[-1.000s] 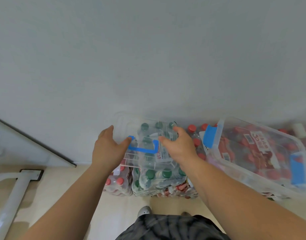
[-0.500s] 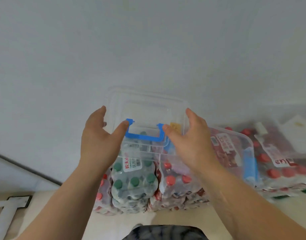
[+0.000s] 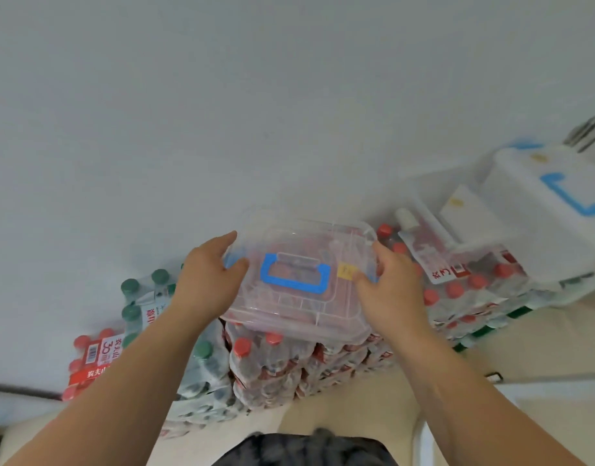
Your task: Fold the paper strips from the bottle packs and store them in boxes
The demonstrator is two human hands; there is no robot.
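Note:
A clear plastic lid (image 3: 299,297) with a blue handle and a small yellow sticker lies flat over a clear box on top of red-capped bottle packs (image 3: 272,361). My left hand (image 3: 208,280) grips the lid's left edge and my right hand (image 3: 387,287) grips its right edge. Red paper strips show faintly through the lid. A white and red paper strip (image 3: 440,267) lies on the packs just right of the box.
Green-capped bottle packs (image 3: 144,297) and a low red pack (image 3: 91,358) stand to the left against the white wall. A white closed box with a blue handle (image 3: 555,196) sits on the packs at far right. Beige floor lies below.
Both hands carried the lid to the right, from above the green-capped packs down onto the box over the red-capped packs. The view swung right and the white box came into sight.

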